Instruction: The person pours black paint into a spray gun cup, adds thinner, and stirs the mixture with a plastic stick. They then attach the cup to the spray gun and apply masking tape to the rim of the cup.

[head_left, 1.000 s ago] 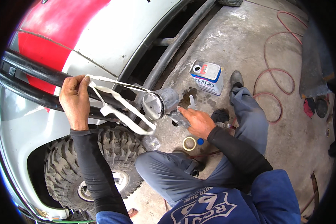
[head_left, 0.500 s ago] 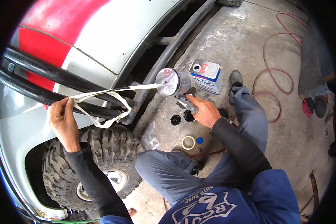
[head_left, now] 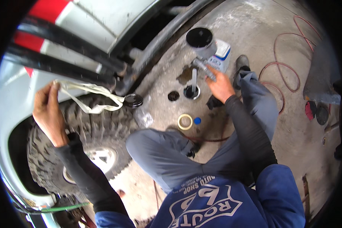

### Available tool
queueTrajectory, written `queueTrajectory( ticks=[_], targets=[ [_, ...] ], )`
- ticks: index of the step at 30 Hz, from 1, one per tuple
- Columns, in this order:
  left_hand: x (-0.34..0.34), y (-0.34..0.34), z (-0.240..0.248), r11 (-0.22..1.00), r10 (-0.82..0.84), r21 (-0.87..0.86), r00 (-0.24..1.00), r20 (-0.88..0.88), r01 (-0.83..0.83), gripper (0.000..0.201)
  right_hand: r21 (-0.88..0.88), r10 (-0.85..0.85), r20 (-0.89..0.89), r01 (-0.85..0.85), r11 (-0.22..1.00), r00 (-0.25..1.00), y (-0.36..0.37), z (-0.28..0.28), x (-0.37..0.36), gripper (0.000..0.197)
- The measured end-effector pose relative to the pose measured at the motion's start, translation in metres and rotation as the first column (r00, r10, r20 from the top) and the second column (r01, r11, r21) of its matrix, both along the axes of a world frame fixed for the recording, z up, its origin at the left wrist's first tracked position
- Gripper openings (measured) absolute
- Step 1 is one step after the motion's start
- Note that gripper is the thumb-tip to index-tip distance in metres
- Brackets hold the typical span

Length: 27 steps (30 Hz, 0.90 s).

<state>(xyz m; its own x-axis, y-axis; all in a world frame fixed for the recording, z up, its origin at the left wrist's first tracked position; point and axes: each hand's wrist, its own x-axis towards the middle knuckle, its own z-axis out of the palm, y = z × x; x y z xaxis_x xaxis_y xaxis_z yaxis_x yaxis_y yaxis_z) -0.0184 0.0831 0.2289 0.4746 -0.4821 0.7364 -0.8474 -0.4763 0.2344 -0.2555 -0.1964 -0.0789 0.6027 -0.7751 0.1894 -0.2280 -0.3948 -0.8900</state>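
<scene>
Thumb and fingers of my left hand [head_left: 49, 110] pinch one end of a looped strip of masking tape [head_left: 96, 109]. At its far end a round black lid [head_left: 133, 100] hangs over the tyre's edge. My right hand [head_left: 220, 86] is closed round the grey metal spray gun [head_left: 206, 70], holding it above the floor. The gun's clear cup [head_left: 209, 50] stands uncovered, with dark liquid showing in its round mouth. Below it on the floor sits a small pot [head_left: 197, 95] of dark liquid, a pale stirring stick [head_left: 194, 78] standing in it.
Behind the cup stands a rectangular metal can [head_left: 222, 60]. A tape roll [head_left: 179, 122], a blue cap [head_left: 197, 121] and a round black-topped piece [head_left: 173, 95] lie nearby. Left are the knobbly tyre [head_left: 87, 133] and black tube bars [head_left: 64, 70]. A red hose [head_left: 278, 64] coils right.
The lid has come off the cup and hangs on the tape. My left hand moved left and slightly down; the right hand raised the spray gun farther away.
</scene>
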Motion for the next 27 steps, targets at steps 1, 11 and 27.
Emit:
queueTrajectory(
  ticks=[1,11,27],
  targets=[
    [0.001,0.003,-0.003,0.999,-0.028,0.042,0.996,0.085,0.024,0.016,0.033,-0.011,-0.001,0.011,0.999,1.0,0.001,0.0,0.002,0.049],
    [0.003,0.027,-0.073,0.991,0.041,0.137,0.981,-0.192,-0.015,0.012,0.094,-0.023,-0.112,0.033,0.995,0.993,-0.007,0.023,-0.006,0.047],
    [0.056,0.013,-0.23,0.922,0.095,0.377,0.897,-0.432,0.083,0.015,0.094,0.077,-0.101,-0.068,0.993,0.992,-0.003,-0.002,0.002,0.043]
  ],
)
